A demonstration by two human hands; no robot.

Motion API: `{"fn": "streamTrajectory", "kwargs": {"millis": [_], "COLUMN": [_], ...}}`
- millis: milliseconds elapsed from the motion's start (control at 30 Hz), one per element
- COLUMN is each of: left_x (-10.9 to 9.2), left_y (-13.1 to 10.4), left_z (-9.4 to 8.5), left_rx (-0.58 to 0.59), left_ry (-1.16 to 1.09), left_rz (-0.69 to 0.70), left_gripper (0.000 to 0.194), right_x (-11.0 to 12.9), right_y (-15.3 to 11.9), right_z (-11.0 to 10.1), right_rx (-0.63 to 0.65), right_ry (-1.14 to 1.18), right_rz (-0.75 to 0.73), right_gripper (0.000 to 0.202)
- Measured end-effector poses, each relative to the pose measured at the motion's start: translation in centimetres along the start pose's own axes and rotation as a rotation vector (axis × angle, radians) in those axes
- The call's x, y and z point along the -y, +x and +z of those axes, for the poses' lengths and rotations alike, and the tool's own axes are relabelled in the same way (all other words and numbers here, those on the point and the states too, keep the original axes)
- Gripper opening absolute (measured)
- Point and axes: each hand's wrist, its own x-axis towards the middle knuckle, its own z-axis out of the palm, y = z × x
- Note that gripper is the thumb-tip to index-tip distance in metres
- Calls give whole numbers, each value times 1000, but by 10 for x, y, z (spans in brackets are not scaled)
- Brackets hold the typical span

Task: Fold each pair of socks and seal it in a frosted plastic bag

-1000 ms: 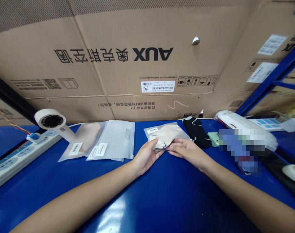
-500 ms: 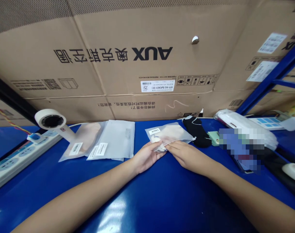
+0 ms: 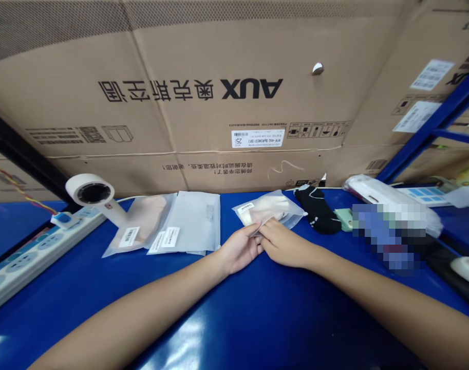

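A frosted plastic bag [image 3: 270,201] with a barcode label lies on the blue table in front of me. A pale item that looks like a folded sock [image 3: 277,206] shows through its film. My left hand [image 3: 242,250] pinches the near left edge of the bag between thumb and fingers. Close beside it, my right hand [image 3: 286,242] is closed at the bag's open near side, knuckles up, its fingertips hidden at the mouth. Just right of the bag lies a pair of black socks [image 3: 318,209] with light trim.
On the left are a bagged pale sock [image 3: 147,216], a stack of frosted bags [image 3: 195,218], a white handheld fan [image 3: 91,192] and a power strip [image 3: 37,252]. At right sit a green box [image 3: 344,218] and a white plastic-wrapped pack [image 3: 396,203]. Cardboard [image 3: 203,51] stands behind.
The pale sock, bunched at the bag's mouth before, now sits deeper inside. My right hand has curled and moved slightly left, against my left hand. The view has shifted slightly.
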Motion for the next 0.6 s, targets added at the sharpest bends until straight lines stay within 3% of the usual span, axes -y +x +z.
{"fn": "streamTrajectory", "kwargs": {"millis": [200, 333, 600], "left_x": [2, 1, -1], "left_y": [-2, -2, -3], "left_z": [2, 4, 1], "left_rx": [-79, -147, -63], "left_ry": [-19, -63, -16], "left_rz": [35, 45, -3], "left_gripper": [18, 20, 20], "right_x": [-20, -36, -40], "right_y": [-5, -15, 5], "right_z": [-18, -31, -31], "right_rx": [106, 2, 68], "right_ry": [124, -9, 92], "right_rz": [-17, 28, -103], "right_gripper": [31, 27, 33]}}
